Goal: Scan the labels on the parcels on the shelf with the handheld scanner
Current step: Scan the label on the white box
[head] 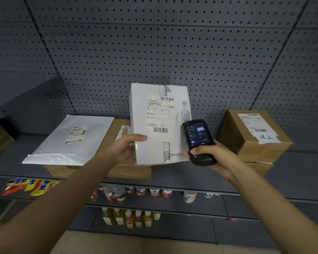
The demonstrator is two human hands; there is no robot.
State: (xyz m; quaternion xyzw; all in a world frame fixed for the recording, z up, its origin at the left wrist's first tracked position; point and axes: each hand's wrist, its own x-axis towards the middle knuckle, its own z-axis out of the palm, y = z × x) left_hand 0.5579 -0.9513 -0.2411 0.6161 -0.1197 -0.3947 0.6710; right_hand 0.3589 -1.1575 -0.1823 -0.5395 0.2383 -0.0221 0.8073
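White parcel (160, 123) gripped upright by left hand (126, 148) — right hand (212, 157) clutches scanner (198, 141) just beside it.

two bare forearms, no sleeves in view; hands (126, 147) without gloves, rings or watch.

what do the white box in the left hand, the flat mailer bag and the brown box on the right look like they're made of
The white box looks like matte white cardboard: flat stiff faces, crisp edges, clear tape strips. The flat mailer bag looks like glossy silvery-white plastic film: it wrinkles and catches light along its near edge. The brown box appears to be plain kraft cardboard, dull, with square corners; whether it is corrugated cannot be told.
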